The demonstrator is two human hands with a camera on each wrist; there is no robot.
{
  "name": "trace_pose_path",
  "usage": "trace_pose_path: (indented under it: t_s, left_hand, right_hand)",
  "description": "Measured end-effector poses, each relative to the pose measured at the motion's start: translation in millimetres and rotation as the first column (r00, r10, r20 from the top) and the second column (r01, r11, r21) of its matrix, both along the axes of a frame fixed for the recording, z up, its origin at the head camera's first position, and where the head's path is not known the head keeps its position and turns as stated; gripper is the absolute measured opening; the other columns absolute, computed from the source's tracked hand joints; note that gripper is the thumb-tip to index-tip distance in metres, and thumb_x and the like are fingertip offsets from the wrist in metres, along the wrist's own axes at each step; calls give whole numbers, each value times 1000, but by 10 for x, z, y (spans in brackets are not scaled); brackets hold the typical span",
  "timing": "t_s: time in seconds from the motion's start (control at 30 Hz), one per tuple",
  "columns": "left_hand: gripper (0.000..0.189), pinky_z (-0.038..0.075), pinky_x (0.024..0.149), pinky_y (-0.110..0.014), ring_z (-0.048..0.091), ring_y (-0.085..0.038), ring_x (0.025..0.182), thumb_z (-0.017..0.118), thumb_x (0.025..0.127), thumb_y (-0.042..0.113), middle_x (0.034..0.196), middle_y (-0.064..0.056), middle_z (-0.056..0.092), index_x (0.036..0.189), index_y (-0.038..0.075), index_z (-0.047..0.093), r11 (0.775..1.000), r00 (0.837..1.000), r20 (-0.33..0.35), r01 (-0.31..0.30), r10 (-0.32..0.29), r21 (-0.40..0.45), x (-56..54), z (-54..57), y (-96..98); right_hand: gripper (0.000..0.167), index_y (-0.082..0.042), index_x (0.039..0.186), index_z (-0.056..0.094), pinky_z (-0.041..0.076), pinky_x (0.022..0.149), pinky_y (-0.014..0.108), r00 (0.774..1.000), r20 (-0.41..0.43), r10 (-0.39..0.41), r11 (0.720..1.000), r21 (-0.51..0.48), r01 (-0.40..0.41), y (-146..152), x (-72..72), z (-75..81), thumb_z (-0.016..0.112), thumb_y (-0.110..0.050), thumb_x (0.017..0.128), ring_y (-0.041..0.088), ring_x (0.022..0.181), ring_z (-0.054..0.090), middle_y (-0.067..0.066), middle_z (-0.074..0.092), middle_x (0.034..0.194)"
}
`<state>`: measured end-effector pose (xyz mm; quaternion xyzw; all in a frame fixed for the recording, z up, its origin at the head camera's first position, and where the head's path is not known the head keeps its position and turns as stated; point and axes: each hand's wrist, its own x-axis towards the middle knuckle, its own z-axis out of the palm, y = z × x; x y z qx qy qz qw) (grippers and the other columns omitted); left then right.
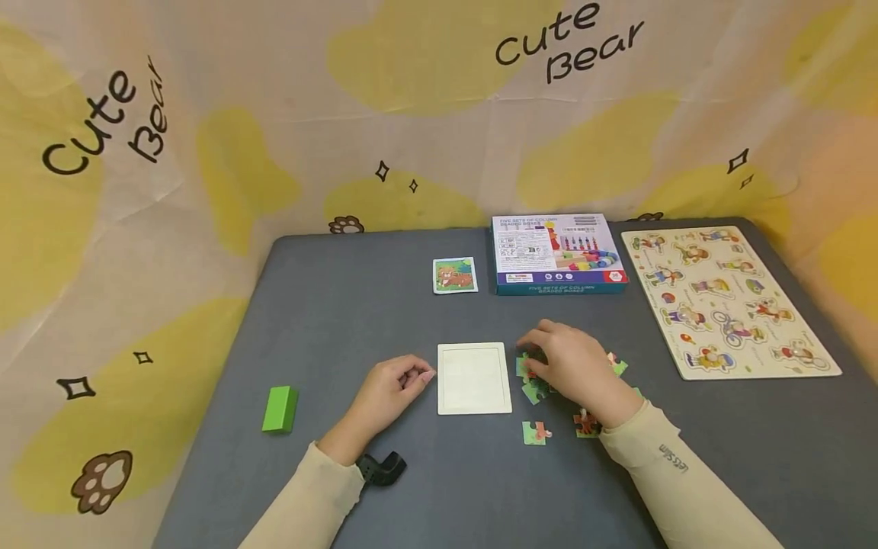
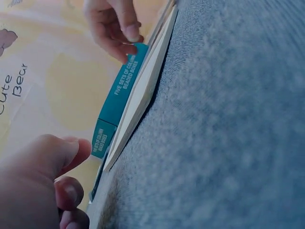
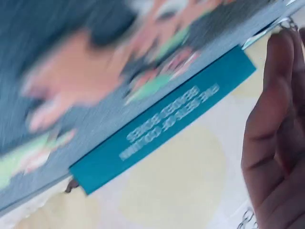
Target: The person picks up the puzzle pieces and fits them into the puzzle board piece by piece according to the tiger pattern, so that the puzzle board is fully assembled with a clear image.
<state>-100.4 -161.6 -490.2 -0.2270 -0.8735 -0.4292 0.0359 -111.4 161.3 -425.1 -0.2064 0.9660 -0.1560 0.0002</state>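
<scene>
Several loose puzzle pieces [image 1: 533, 393] lie to the right of the white tray [image 1: 475, 379], which looks bare. The person's right hand [image 1: 572, 362] hovers over that cluster with thumb and forefinger parted and no piece visible between them. The left hand [image 1: 394, 393] is just beside the tray's left edge, fingers loosely curled and holding nothing.

For a clean pick, thumb and forefinger would do best to pinch one piece by its edges, since such flat cardboard probably slides rather than lifts when pressed. The lone piece [image 1: 533, 433], near the tray's lower right corner, seems easier to take, being apart from the others. Lifting the right sleeve [image 1: 658, 457] slightly should avoid dragging the reddish piece [image 1: 586, 424] beside it. The left fingers could steady the tray, and the picture card [image 1: 455, 276] beyond it might guide each piece's turn.
</scene>
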Motion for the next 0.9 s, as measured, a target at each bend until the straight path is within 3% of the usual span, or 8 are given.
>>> trace_pose_path:
  t_s: [0.13,0.33,0.6,0.73,0.9]
  left_hand:
    - [4,35,52,-22,41,-2,58,76,98,12,68,14,47,94,11,76,1000,1000,22,-5,5,16,47,0,-30]
    - [12,36,56,-23,41,-4,60,73,100,14,70,12,47,89,16,70,1000,998,57,-5,6,-22,-21,47,-8]
    - [19,35,54,-24,41,-5,59,73,100,14,67,12,43,83,19,66,999,998,59,-16,19,-46,12,27,-43]
    - [19,33,53,-24,41,-4,58,74,99,14,66,12,42,83,20,65,997,999,31,-14,16,-69,15,13,-49]
    - [20,35,55,-24,41,-5,61,76,96,13,68,12,43,81,19,65,993,999,-32,26,-30,-117,-9,19,-18]
  right_hand:
    - [35,-5,114,78,59,72,47,996,33,-84,996,10,83,183,-69,67,90,-20,85,25,82,66,11,70,101]
    - [40,1,112,70,55,71,51,972,150,-180,983,51,174,493,-163,142,87,-25,88,28,80,63,12,68,95]
    - [48,3,107,65,53,73,50,937,290,-197,980,82,180,529,-236,85,89,-33,86,29,81,59,15,63,97]
    - [37,1,106,68,52,71,46,936,308,-168,986,39,164,513,-262,38,88,-24,88,25,79,57,9,62,91]
    - [23,-3,99,69,49,69,40,941,319,-111,990,-50,133,525,-237,43,87,-13,87,22,75,56,5,62,83]
